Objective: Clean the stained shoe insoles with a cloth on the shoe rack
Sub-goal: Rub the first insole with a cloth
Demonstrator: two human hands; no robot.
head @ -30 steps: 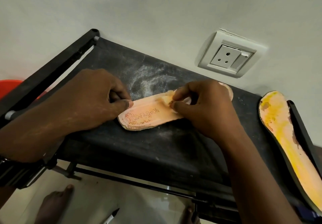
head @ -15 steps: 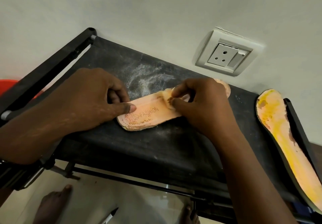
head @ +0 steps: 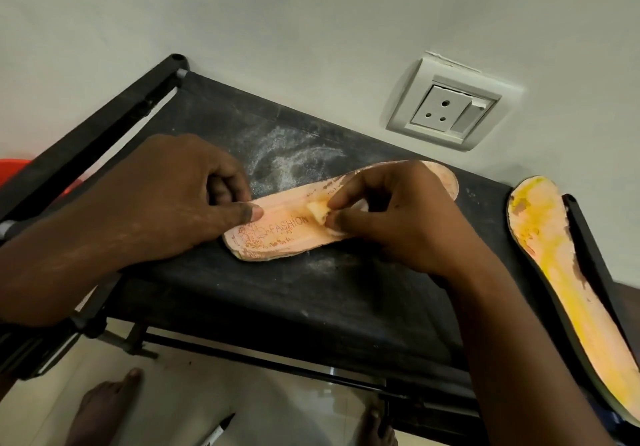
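My left hand [head: 166, 203] holds down the pink insole [head: 277, 234] that lies flat on the top shelf of the black shoe rack [head: 277, 307]. The thumb lies straight across the heel end, just beside the printed word FASHION, and the other fingers are curled in against the insole's far edge. My right hand [head: 398, 217] sits over the middle of the same insole and pinches a small, yellow-stained cloth [head: 317, 211] between thumb and forefinger. The cloth touches the insole right next to the lettering. The two hands are near each other but not touching, with the printed patch bare between them.

The heel end of the insole is speckled with brownish marks, and its toe end shows past my right hand, toward the wall [head: 311, 29]. The fabric shelf carries a pale, dusty smear just behind the insole.

A second insole [head: 561, 272] lies well apart at the right end of the rack, over its side bar, heavily stained yellow with darker patches along its edge. A white wall socket [head: 446, 106] sits above the rack. At the far left edge something red [head: 10, 175] shows behind the frame. Below the rack, on the pale floor [head: 277, 411], are my bare foot [head: 104, 407] and a pen [head: 218, 431].
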